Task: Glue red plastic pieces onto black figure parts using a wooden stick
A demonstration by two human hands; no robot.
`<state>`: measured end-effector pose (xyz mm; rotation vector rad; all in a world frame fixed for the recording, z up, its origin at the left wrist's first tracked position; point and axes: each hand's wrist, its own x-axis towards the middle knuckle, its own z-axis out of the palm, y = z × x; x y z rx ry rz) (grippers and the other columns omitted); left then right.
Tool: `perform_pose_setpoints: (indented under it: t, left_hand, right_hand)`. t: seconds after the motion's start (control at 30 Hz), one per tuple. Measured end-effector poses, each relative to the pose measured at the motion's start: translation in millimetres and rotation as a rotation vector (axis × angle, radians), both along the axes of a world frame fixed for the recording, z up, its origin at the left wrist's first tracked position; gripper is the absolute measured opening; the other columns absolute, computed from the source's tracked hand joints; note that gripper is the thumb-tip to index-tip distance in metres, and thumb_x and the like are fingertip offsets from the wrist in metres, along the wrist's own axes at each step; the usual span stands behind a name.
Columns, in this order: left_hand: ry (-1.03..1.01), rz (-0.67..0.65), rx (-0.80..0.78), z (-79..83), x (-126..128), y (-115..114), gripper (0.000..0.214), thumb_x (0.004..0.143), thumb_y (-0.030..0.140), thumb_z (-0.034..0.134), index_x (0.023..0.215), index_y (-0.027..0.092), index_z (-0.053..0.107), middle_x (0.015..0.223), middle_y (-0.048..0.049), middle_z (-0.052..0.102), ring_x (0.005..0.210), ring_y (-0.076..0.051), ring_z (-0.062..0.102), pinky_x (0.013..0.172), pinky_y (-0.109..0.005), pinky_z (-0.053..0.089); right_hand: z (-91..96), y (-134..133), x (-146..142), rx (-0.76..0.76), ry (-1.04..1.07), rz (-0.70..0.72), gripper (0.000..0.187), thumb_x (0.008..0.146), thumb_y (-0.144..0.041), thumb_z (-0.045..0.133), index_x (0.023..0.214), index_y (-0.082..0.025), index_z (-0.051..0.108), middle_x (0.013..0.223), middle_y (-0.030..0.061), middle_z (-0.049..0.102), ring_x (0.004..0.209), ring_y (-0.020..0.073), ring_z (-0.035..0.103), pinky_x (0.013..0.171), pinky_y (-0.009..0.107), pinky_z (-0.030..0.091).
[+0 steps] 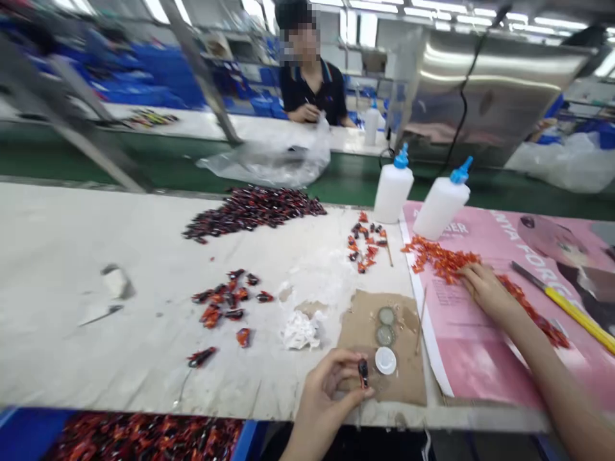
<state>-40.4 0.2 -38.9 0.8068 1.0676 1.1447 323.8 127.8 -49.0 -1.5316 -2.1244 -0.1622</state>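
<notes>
My left hand (327, 390) is at the table's near edge, its fingers pinched round a small black and red piece (363, 372), just left of a white cap (385, 360) on a brown cardboard scrap (365, 326). My right hand (483, 288) reaches out over a pink poster (480, 358), its fingers curled down into a strip of small orange-red pieces (439, 257). What those fingers hold is hidden. Two round grey lids (385, 325) lie on the cardboard above the cap.
Two white squeeze bottles with blue nozzles (393, 189) (442, 203) stand behind the orange pieces. A big dark pile (252, 210) and smaller clusters (228, 301) (366, 246) lie on the white table. A yellow-handled tool (567, 307) lies at right. Another person (312, 83) sits opposite.
</notes>
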Motion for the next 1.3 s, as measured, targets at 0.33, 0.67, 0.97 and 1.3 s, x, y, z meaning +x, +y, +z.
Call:
perform_pose_setpoints:
  t: [0.33, 0.67, 0.97, 1.3]
  left_hand:
    - [-0.027, 0.075, 0.073, 2.2, -0.3, 5.1, 0.035, 0.051, 0.022, 0.091, 0.078, 0.018, 0.069, 0.085, -0.0026, 0.072, 0.076, -0.016, 0.067, 0.073, -0.024, 0.054]
    - [0.097, 0.122, 0.469, 34.4, 0.1, 30.6, 0.03, 0.063, 0.023, 0.087, 0.087, 0.016, 0.07, 0.088, -0.0062, 0.075, 0.078, -0.017, 0.071, 0.073, -0.024, 0.059]
    - [0.482, 0.328, 1.072, 24.3, 8.6, 12.2, 0.027, 0.084, 0.017, 0.072, 0.11, 0.019, 0.065, 0.092, -0.0043, 0.073, 0.087, -0.014, 0.07, 0.08, -0.022, 0.058]
    - [0.394, 0.326, 1.106, 24.4, 4.3, 7.2, 0.034, 0.081, 0.012, 0.074, 0.112, 0.021, 0.065, 0.099, -0.0047, 0.075, 0.086, -0.014, 0.073, 0.078, -0.022, 0.06]
  right_hand:
    - [7.1, -33.7, -34.0, 0.139, 0.178, -0.17, 0.03, 0.093, -0.049, 0.041, 0.091, -0.022, 0.054, 0.068, 0.0057, 0.066, 0.053, 0.0234, 0.064, 0.048, 0.035, 0.051]
    - [27.0, -106.8, -142.4, -0.128, 0.713, -0.051, 0.036, 0.08, -0.055, 0.064, 0.08, -0.019, 0.066, 0.071, 0.0041, 0.069, 0.061, 0.0158, 0.066, 0.056, 0.02, 0.055]
    - [49.1, -133.4, -196.1, -0.2, 0.94, 0.244, 0.016, 0.088, -0.03, 0.062, 0.077, -0.02, 0.065, 0.073, 0.0022, 0.068, 0.066, 0.014, 0.067, 0.06, 0.019, 0.056]
    - [51.2, -140.9, -211.0, -0.215, 0.842, 0.408, 0.028, 0.093, -0.032, 0.058, 0.068, -0.02, 0.055, 0.062, -0.0033, 0.053, 0.055, 0.009, 0.05, 0.052, 0.02, 0.041]
